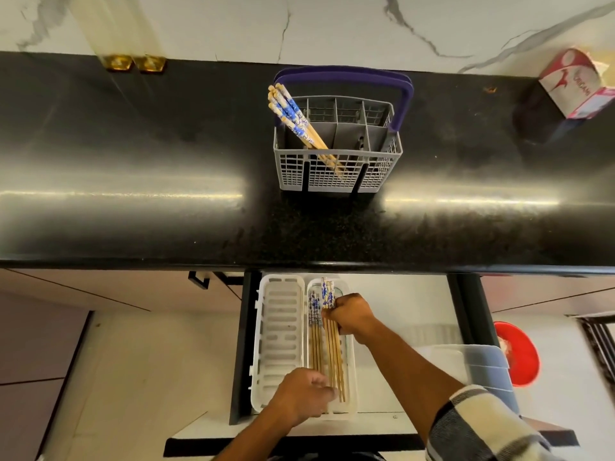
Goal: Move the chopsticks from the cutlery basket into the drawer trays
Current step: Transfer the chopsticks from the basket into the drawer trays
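Note:
A grey cutlery basket [337,176] with a purple handle stands on the black counter; several blue-patterned chopsticks [293,116] lean in its left compartment. Below, in the open drawer, two white slotted trays lie side by side. The left tray [278,341] holds nothing. The right tray [351,371] holds several chopsticks [314,334]. My right hand [351,316] grips a bundle of chopsticks [334,354] over the right tray near their patterned ends. My left hand [303,395] has its fingers curled at the bundle's lower tips.
The black counter [133,194] runs across the view. A red and white box [577,83] sits at its far right, two amber objects [134,63] at the back left. A clear plastic container [479,367] and a red bowl [517,354] lie right of the drawer.

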`<state>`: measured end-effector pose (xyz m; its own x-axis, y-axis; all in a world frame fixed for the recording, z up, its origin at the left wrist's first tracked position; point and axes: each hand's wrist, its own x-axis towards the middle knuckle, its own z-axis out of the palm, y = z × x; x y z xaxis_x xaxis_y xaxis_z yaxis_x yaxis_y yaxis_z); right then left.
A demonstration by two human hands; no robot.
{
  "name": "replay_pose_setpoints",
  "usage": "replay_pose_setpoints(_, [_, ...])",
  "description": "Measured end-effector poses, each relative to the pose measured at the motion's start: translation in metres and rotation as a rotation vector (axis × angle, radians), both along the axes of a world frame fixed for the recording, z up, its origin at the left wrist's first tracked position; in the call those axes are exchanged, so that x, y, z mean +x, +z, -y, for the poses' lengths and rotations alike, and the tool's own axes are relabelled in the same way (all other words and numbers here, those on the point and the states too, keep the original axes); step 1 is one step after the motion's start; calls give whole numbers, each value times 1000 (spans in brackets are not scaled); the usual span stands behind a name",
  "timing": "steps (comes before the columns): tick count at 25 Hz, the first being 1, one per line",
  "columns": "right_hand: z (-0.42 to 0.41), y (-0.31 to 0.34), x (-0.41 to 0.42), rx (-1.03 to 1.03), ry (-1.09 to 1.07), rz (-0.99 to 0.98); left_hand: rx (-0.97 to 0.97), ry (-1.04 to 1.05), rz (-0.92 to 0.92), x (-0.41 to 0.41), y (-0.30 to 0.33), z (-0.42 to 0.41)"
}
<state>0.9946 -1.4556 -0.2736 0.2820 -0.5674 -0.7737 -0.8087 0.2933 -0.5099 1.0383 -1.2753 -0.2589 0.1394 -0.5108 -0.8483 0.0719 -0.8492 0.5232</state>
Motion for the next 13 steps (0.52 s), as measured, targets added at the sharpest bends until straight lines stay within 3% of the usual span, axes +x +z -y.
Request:
replay_pose_setpoints(7, [-18,-9,19,-174,175,-251,24,0,-53,1,-5,-2])
replay_pose_setpoints(13, [-25,-9,25,-182,-19,-300,-73,-269,145,-4,2,19])
